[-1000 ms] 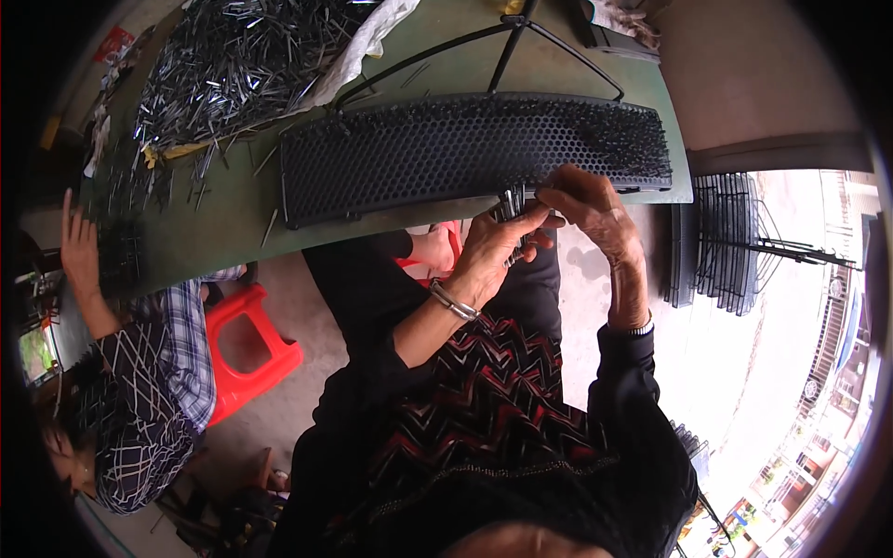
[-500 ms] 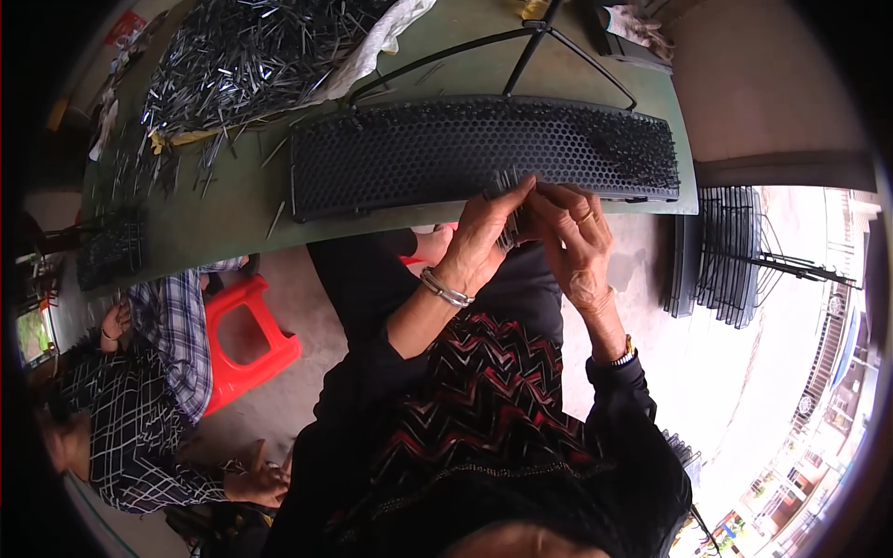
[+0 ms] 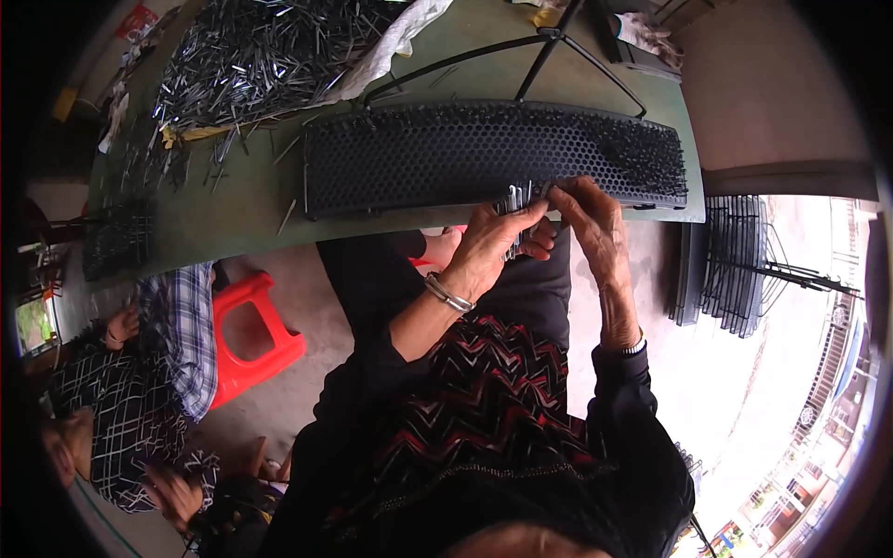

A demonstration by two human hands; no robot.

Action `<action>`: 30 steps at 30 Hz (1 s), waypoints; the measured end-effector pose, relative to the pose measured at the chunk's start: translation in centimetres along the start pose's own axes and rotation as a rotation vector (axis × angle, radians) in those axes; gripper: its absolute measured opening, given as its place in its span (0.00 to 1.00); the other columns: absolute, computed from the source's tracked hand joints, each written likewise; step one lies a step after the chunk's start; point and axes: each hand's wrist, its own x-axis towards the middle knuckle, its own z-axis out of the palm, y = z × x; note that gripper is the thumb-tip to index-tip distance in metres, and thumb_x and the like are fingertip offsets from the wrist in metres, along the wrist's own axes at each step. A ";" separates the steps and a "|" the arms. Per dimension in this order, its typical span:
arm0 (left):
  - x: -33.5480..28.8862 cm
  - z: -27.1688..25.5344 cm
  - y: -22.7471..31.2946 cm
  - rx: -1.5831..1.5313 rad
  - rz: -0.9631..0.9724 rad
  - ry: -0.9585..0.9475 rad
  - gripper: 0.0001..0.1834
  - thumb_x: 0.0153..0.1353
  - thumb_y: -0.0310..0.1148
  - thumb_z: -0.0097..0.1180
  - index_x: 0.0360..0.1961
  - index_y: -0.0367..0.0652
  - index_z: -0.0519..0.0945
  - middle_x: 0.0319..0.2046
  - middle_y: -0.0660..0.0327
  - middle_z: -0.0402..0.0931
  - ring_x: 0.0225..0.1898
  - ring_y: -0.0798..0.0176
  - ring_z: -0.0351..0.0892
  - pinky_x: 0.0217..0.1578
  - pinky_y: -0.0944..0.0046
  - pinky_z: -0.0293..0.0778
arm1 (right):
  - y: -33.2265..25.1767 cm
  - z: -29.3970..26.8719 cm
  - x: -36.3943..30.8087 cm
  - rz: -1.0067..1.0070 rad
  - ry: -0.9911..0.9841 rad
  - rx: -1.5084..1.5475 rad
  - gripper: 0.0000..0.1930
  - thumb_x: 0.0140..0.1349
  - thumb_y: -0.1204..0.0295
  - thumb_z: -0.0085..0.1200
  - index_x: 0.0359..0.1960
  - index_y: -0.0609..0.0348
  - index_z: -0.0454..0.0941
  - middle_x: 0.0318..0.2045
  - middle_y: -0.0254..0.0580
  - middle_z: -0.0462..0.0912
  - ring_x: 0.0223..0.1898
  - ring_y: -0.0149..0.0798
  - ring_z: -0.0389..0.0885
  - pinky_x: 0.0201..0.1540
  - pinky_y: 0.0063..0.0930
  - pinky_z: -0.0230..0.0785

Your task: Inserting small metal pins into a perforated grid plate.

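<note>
A bundle of thin dark metal strips (image 3: 513, 198) sticks up out of my left hand (image 3: 480, 249), which is closed around it just off the near edge of the table. My right hand (image 3: 595, 223) is pinched close to the left thumb; what its fingertips hold, if anything, is too small to make out. In front of both hands lies a long black perforated panel (image 3: 419, 158) with rows of round holes. Many short dark pieces (image 3: 646, 149) stand in the holes at its right end and along its far edge.
A large heap of loose metal strips (image 3: 260, 65) lies on a pale sheet on the green table (image 3: 256, 214). A black rod frame (image 3: 535, 65) stands behind the panel. A red stool (image 3: 251, 372) and another person (image 3: 121, 418) are at left. Black racks (image 3: 735, 265) stand at right.
My right hand has drawn slightly up and right, opening a gap that shows more of the strips in my left hand. The other person's hand at lower left has moved.
</note>
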 end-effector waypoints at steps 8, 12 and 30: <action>-0.8 0.4 0.3 0.108 0.032 -0.005 0.12 0.63 0.33 0.54 0.41 0.35 0.78 0.30 0.54 0.81 0.29 0.64 0.82 0.19 0.72 0.72 | -0.9 -0.2 -0.1 0.066 -0.094 0.197 0.09 0.62 0.70 0.55 0.33 0.64 0.75 0.28 0.32 0.78 0.31 0.23 0.73 0.35 0.19 0.66; -0.7 -0.1 0.0 0.038 -0.054 -0.063 0.13 0.64 0.35 0.53 0.41 0.35 0.78 0.30 0.55 0.81 0.22 0.71 0.76 0.14 0.80 0.58 | -0.4 -1.0 0.2 0.070 -0.170 0.161 0.09 0.62 0.70 0.55 0.34 0.65 0.74 0.27 0.35 0.78 0.29 0.25 0.74 0.32 0.19 0.67; 0.9 -0.8 0.7 -0.483 -0.084 -0.027 0.17 0.67 0.42 0.49 0.39 0.35 0.74 0.22 0.63 0.69 0.17 0.76 0.59 0.13 0.77 0.49 | 1.7 -3.0 6.1 -0.283 0.627 -0.170 0.05 0.62 0.74 0.52 0.34 0.64 0.74 0.28 0.42 0.83 0.30 0.32 0.83 0.34 0.24 0.76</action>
